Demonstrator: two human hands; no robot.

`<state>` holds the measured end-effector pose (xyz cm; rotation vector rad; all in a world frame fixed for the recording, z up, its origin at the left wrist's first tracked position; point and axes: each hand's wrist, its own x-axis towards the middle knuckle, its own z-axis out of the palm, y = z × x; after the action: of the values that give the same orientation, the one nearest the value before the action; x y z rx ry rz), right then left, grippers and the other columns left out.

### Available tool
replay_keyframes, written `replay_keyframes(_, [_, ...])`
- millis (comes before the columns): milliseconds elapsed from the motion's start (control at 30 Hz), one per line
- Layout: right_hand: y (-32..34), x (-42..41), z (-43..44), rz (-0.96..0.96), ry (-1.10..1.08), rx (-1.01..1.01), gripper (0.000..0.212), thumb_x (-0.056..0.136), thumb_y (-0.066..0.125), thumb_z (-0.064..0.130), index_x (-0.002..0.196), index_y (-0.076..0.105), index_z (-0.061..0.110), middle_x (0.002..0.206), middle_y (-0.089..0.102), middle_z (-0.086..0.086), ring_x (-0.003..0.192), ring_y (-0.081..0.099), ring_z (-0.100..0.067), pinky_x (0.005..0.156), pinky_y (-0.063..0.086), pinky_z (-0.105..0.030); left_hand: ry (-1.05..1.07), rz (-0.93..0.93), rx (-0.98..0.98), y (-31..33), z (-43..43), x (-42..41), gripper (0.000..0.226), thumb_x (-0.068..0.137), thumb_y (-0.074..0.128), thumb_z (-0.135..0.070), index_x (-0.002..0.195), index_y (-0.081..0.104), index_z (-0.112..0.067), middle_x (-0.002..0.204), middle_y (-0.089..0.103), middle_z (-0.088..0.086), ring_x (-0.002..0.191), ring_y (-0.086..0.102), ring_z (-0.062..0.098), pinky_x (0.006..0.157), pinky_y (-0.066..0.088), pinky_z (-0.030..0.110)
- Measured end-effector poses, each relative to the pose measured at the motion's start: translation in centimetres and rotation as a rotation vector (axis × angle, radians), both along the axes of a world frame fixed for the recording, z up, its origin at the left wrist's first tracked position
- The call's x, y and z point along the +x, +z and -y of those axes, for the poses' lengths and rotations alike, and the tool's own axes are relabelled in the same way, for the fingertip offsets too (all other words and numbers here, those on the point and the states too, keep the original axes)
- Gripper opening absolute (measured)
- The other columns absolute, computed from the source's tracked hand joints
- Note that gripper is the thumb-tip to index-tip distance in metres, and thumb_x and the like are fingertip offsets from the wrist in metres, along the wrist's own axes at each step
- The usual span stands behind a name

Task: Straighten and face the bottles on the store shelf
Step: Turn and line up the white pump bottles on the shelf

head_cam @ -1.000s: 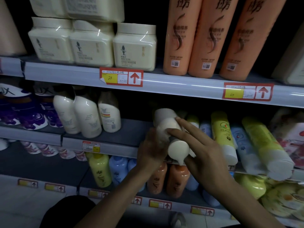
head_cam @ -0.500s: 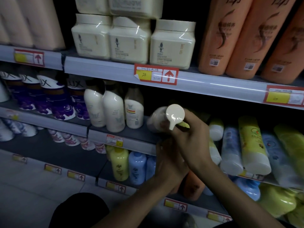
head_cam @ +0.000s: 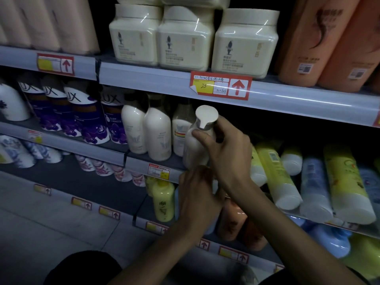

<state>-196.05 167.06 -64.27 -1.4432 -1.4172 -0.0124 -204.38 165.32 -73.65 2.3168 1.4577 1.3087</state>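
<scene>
Right hand [head_cam: 228, 153] clenched round the white pump bottle [head_cam: 195, 149] at its shoulder, frame center, upright at the middle shelf [head_cam: 141, 163] edge. Left hand [head_cam: 197, 194] curled just under its base; can't tell if it grasps.

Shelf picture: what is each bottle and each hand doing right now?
pump bottle: upright, held, spout facing us.
right hand: gripping the pump bottle's neck.
left hand: at that bottle's bottom, grip hidden.
white bottles: standing upright.
yellow tubes: lying down, caps toward us.
price tag: one corner peeling.
</scene>
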Motion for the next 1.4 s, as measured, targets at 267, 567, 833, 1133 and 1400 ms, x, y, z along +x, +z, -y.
replay_keyframes(267, [0.5, -1.9, -1.1, 0.029, -0.039, -0.055, 0.047, 0.087, 0.067, 0.061, 0.13, 0.063, 0.041, 0.106, 0.077, 0.008, 0.102, 0.07, -0.026, 0.076, 0.056, -0.042, 0.172, 0.29, -0.092, 1.1, -2.3, -3.6, 0.027, 0.077, 0.051, -0.052, 0.084, 0.054, -0.027, 0.082, 0.059, -0.009, 0.078, 0.058, 0.019, 0.069, 0.05, 0.049])
replay_keyframes(567, [-0.9, -1.8, -2.3, -0.167, 0.033, -0.092, 0.049, 0.083, 0.078, 0.052, 0.126, 0.068, 0.031, 0.115, 0.075, 0.008, 0.106, 0.07, -0.016, 0.085, 0.059, -0.042, 0.138, 0.331, -0.193, 0.9, -2.3, -3.4, 0.022, 0.081, 0.066, -0.042, 0.092, 0.053, -0.028, 0.093, 0.054, -0.012, 0.082, 0.055, 0.014, 0.072, 0.051, 0.049])
replay_keyframes(833, [-2.5, -1.2, -3.1, -0.283, 0.115, -0.119, 0.061, 0.083, 0.083, 0.036, 0.138, 0.06, 0.025, 0.129, 0.066, -0.004, 0.116, 0.064, -0.022, 0.096, 0.056, -0.046, 0.156, 0.345, -0.194, 1.0, -2.3, -3.3, 0.019, 0.091, 0.072, -0.035, 0.102, 0.058, -0.029, 0.106, 0.055, -0.013, 0.088, 0.055, 0.007, 0.071, 0.053, 0.043])
replay_keyframes(1133, [-2.9, 0.9, -2.2, -0.369, 0.225, -0.184, 0.061, 0.08, 0.084, 0.007, 0.135, 0.064, 0.021, 0.113, 0.07, 0.009, 0.105, 0.066, -0.006, 0.09, 0.056, -0.02, 0.069, 0.331, -0.205, 1.4, -1.8, -3.8, 0.028, 0.092, 0.072, -0.032, 0.116, 0.057, -0.035, 0.112, 0.057, -0.018, 0.103, 0.064, 0.009, 0.082, 0.058, 0.046])
replay_keyframes(1400, [-3.7, 3.5, 0.8, -0.298, 0.224, -0.357, 0.043, 0.08, 0.082, 0.004, 0.119, 0.071, 0.018, 0.092, 0.065, 0.01, 0.09, 0.07, -0.018, 0.083, 0.059, -0.032, 0.028, 0.302, -0.245, 1.9, -0.8, -4.7, 0.039, 0.092, 0.074, -0.029, 0.123, 0.055, -0.041, 0.12, 0.06, -0.019, 0.115, 0.063, 0.01, 0.091, 0.057, 0.047])
